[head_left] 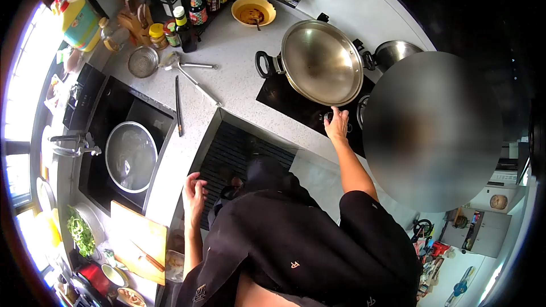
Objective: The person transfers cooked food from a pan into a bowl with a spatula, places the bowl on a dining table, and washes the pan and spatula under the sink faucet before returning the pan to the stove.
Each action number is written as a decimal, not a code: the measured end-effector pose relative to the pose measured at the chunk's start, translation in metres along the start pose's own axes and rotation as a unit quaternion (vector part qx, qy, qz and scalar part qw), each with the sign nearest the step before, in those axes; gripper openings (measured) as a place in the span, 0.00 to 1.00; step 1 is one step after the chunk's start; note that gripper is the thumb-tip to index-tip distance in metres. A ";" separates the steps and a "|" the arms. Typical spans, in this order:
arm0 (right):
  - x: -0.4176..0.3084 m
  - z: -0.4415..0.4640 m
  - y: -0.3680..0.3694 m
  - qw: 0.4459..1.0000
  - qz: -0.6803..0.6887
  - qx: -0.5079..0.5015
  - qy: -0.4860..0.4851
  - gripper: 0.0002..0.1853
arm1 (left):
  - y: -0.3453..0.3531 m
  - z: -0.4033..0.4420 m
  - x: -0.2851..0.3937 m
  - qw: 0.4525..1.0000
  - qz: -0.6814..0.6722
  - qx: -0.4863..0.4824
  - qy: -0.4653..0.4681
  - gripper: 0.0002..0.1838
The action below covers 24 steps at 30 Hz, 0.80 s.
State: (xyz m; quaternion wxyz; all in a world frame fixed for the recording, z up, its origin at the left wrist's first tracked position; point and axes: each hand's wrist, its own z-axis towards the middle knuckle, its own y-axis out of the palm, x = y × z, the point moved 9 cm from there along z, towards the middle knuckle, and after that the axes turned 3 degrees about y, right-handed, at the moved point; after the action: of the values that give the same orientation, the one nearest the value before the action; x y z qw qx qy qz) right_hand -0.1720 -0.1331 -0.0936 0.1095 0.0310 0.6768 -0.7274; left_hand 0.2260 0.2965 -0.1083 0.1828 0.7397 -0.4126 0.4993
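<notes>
My right hand (338, 123) reaches to the front edge of the black cooktop (278, 95), its fingers closed around a control knob (327, 117). Just beyond it sits a wide steel wok (321, 59) with black handles. The wok looks bare inside apart from a sheen on its bottom. My left hand (194, 192) hangs beside my body near the counter edge, fingers loosely bent and apart, with nothing visible in it.
Left of the cooktop lie a ladle and spatula (196, 85), black chopsticks (178, 105) and a strainer (143, 61). A steel basin (131, 156) stands in the sink. A knife (149, 258) rests on the cutting board (133, 224). Sauce bottles (197, 8) and a yellow bowl (253, 11) line the back.
</notes>
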 end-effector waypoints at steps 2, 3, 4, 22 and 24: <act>0.016 0.003 0.023 0.998 0.008 -0.046 -0.032 0.25 | -0.014 -0.017 -0.014 1.000 -0.006 0.019 -0.021 0.14; 0.021 0.010 0.032 0.996 0.014 -0.069 -0.052 0.25 | -0.020 -0.023 -0.016 0.999 0.003 0.029 -0.030 0.14; 0.027 0.015 0.041 0.993 0.019 -0.118 -0.010 0.25 | -0.023 -0.029 -0.017 0.999 -0.011 0.038 -0.038 0.14; 0.049 -0.068 0.153 0.880 0.198 -0.430 0.029 0.10 | 0.000 -0.139 -0.095 0.972 -0.101 0.191 -0.093 0.14; -0.009 -0.098 0.151 0.841 0.184 -0.509 -0.013 0.10 | 0.003 -0.159 -0.090 0.969 -0.085 0.210 -0.102 0.14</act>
State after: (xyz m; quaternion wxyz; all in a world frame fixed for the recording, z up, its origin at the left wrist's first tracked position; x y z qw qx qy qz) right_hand -0.1434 -0.0436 -0.2472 0.2505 0.0860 0.9320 -0.2474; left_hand 0.1157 0.4416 -0.1203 0.0227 0.8409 -0.2502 0.4794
